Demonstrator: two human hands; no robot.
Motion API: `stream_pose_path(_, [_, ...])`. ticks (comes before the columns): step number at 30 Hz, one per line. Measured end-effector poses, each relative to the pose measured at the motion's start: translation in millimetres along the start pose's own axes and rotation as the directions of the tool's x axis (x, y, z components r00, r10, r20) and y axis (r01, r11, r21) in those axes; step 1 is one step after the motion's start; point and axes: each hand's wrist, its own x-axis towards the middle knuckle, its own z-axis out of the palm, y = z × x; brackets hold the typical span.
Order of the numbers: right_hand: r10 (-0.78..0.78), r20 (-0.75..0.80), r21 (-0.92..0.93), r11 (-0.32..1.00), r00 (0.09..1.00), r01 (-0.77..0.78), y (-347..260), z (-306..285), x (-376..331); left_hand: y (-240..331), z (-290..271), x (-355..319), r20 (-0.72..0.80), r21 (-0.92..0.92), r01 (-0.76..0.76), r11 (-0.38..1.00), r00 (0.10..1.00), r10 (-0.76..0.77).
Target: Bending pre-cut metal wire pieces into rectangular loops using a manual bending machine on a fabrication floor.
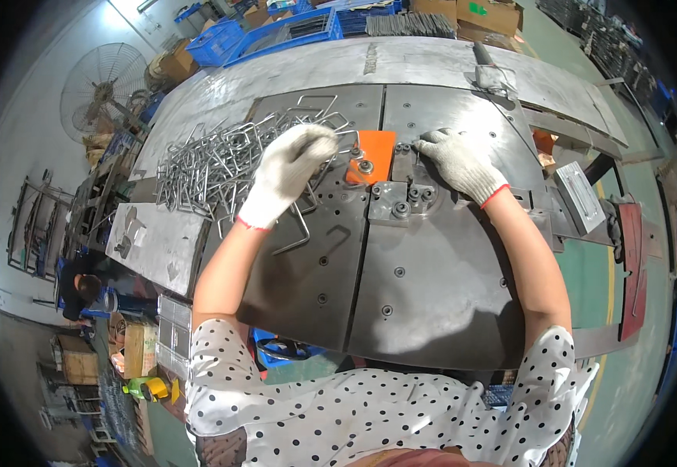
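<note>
My left hand [291, 165], in a white knit glove, is closed beside a large heap of bent metal rods [218, 159]. A thin length of bent metal rod [348, 132] shows at its fingertips, next to an orange plate [377, 152]. My right hand [461, 162], gloved alike, has its fingers bent and drawn together at a bolted steel block [403, 165]. Whatever is between those fingertips is hidden. Nearer to me, a second bolted steel block [389, 201] sits on the dark steel worktable [424, 268]. One loose bent rod [298, 233] lies below my left wrist.
Pale metal sheeting [307, 66] borders the table's far side, with a blue crate [291, 35] and cardboard boxes [486, 17] beyond. A dark-handled tool [482, 56] lies at the far right. A fan [103, 92] stands far left; another person [81, 288] is at the left.
</note>
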Motion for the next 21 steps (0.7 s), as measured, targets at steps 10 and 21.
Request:
stream_pose_path(10, [-0.038, -0.046, -0.020, 0.999, 0.998, 0.037, 4.4, 4.8, 1.0, 19.8, -8.4, -1.6, 0.288, 0.128, -0.190, 0.973, 0.946, 0.147])
stream_pose_path(21, [-0.003, 0.029, 0.019, 1.000, 1.000, 0.003, -1.7, -5.1, 1.8, -19.4, -25.6, -75.4, 0.227, -0.151, 0.178, 0.972, 0.964, -0.142])
